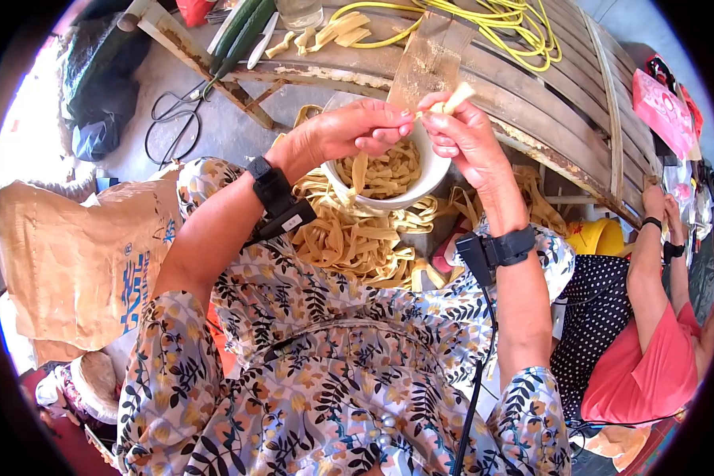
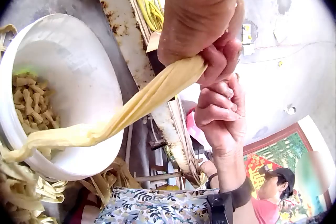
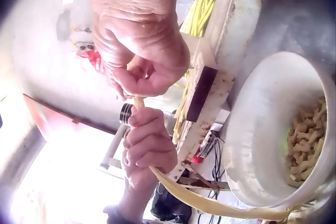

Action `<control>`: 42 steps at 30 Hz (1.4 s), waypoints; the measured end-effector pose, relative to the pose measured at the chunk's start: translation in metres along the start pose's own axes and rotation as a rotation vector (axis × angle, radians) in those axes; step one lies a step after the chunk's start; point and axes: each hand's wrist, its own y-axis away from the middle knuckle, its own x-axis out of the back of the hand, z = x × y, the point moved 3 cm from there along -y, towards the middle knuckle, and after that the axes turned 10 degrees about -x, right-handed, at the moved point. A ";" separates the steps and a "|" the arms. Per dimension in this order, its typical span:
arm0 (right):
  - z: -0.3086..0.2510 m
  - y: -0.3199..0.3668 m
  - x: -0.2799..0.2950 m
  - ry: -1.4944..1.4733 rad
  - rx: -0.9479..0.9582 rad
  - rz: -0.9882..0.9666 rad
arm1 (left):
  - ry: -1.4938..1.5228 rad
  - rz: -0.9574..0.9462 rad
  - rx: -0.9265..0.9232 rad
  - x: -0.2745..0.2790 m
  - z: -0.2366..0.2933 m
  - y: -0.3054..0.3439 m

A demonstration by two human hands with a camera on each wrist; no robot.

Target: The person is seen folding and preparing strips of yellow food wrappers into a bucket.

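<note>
Above a white bucket (image 1: pixel 443 181), both hands grip a pale yellow strip (image 2: pixel 152 95) that looks like tofu skin. My left hand (image 1: pixel 349 131) holds it with curled fingers, and its long tail hangs down across the bucket rim in the left wrist view. My right hand (image 1: pixel 470 136) pinches the other end, a short tip sticking up past the thumb and forefinger. The two hands' fingertips nearly meet. Inside the bucket lie many short knotted pieces (image 3: pixel 307 140) of the same stuff. Loose long strips (image 1: pixel 349 238) are heaped around and below the bucket.
A slatted bench (image 1: pixel 563 103) with a rusty edge stands ahead, bearing a wooden board (image 1: pixel 428 63), yellow cord (image 1: pixel 523 36) and several strip pieces (image 1: pixel 341 32). A paper sack (image 1: pixel 79 262) is at left. Another person (image 1: pixel 646 357) sits at right near a yellow container (image 1: pixel 596 237).
</note>
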 end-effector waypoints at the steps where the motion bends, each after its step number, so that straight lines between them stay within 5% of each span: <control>1: -0.001 0.000 0.004 0.032 0.009 0.033 | -0.007 0.005 -0.002 -0.001 0.003 0.000; 11: -0.005 0.000 0.013 0.030 0.077 0.134 | -0.230 -0.030 -0.126 0.001 0.014 0.001; 19: -0.034 -0.037 0.045 -0.093 0.329 0.358 | -1.190 0.330 -0.612 0.022 0.070 -0.037; 23: -0.039 -0.052 0.051 -0.122 0.360 0.428 | -1.177 0.425 -0.749 0.036 0.069 -0.063; 42: -0.022 -0.079 0.076 -0.015 0.360 0.576 | -1.205 0.610 -0.705 0.074 0.053 -0.087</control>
